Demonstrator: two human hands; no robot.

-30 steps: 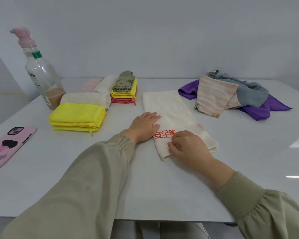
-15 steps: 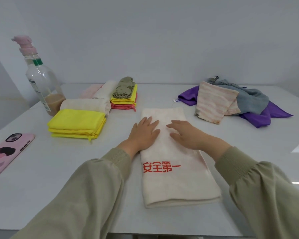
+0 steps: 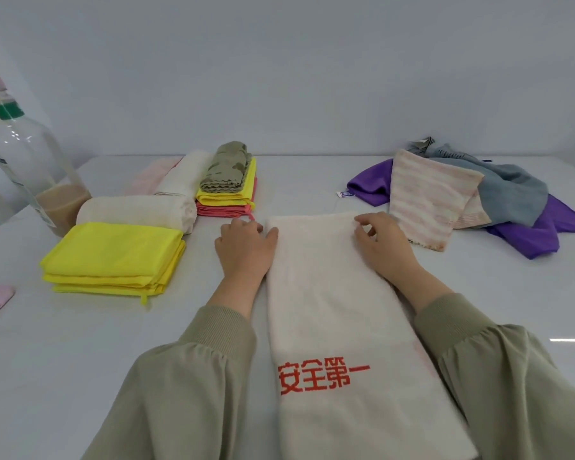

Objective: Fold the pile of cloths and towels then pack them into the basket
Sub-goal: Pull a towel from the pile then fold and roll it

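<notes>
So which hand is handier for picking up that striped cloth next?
Right, probably. The right hand sits at the far right corner of the cream towel, beside the striped cloth; the left hand is at the far left corner, nearer the folded yellow stack.

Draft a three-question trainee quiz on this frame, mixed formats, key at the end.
1. True or false: the left hand and right hand are both at the far end of the long cream towel with printed characters.
2. What lies on top of the folded yellow-and-pink cloth stack? A) an olive-green folded cloth B) a purple cloth C) a pink phone
3. Fill in: the towel's printed characters are ____ in colour.
Key: 1 true; 2 A; 3 red.
</notes>
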